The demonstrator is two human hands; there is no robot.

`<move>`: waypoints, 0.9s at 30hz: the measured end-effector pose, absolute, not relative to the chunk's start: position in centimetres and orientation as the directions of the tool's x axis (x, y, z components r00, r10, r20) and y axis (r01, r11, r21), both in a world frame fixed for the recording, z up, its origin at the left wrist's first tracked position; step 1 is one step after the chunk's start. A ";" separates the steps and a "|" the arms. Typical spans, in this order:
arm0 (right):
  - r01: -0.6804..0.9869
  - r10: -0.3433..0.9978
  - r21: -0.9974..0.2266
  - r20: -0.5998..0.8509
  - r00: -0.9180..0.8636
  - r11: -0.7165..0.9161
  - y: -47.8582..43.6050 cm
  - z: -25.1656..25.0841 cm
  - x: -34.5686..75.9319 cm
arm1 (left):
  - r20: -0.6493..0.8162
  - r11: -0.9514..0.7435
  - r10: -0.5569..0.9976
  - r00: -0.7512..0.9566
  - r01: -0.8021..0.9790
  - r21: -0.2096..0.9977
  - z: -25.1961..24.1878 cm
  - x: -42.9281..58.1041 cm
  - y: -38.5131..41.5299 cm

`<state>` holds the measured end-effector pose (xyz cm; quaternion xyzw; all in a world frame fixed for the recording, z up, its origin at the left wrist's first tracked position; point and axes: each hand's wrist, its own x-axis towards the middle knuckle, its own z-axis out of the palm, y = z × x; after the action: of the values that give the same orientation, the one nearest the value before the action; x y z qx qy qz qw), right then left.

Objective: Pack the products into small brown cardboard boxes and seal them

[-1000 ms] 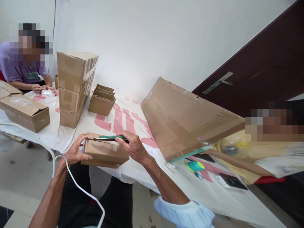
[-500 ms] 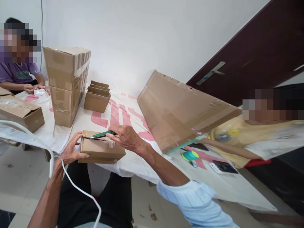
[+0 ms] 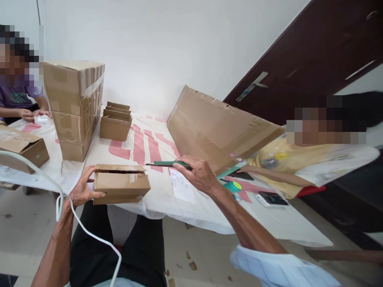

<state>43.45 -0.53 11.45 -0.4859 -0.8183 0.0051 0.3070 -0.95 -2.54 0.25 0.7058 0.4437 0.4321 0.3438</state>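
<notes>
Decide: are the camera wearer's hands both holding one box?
No: the left hand holds a box; the right hand holds only a green knife.

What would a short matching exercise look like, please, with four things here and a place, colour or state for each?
1. Knife
2. Near box
3. Door
4. Tablecloth

A. White with pinkish-red marks
B. Gripped by the left hand
C. Dark reddish brown
D. Held in the right hand

Pairs: 1-D; 2-B; 3-C; 4-A.
</notes>
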 end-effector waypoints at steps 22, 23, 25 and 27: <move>0.580 0.640 -0.324 0.586 -0.498 0.748 -1.5 5.8 32.4 | 0.204 -0.304 0.937 0.284 0.368 0.879 2.3 -0.9 -2.6; 0.583 0.624 -0.307 0.617 -0.479 0.752 -2.2 5.9 32.3 | 0.205 -0.305 0.936 0.285 0.372 0.877 2.2 -1.0 -2.6; 0.595 0.569 -0.243 0.687 -0.451 0.766 -4.0 5.7 32.5 | 0.209 -0.311 0.934 0.291 0.372 0.875 1.9 -1.0 -2.5; 0.595 0.495 -0.141 0.719 -0.488 0.791 -6.1 5.1 32.7 | 0.224 -0.324 0.930 0.293 0.362 0.874 1.6 -1.0 -2.3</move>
<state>32.72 -6.09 5.12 -0.3168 -0.8602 -0.0635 0.3946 -1.02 -2.33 1.58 0.7158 0.4511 0.3871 0.3664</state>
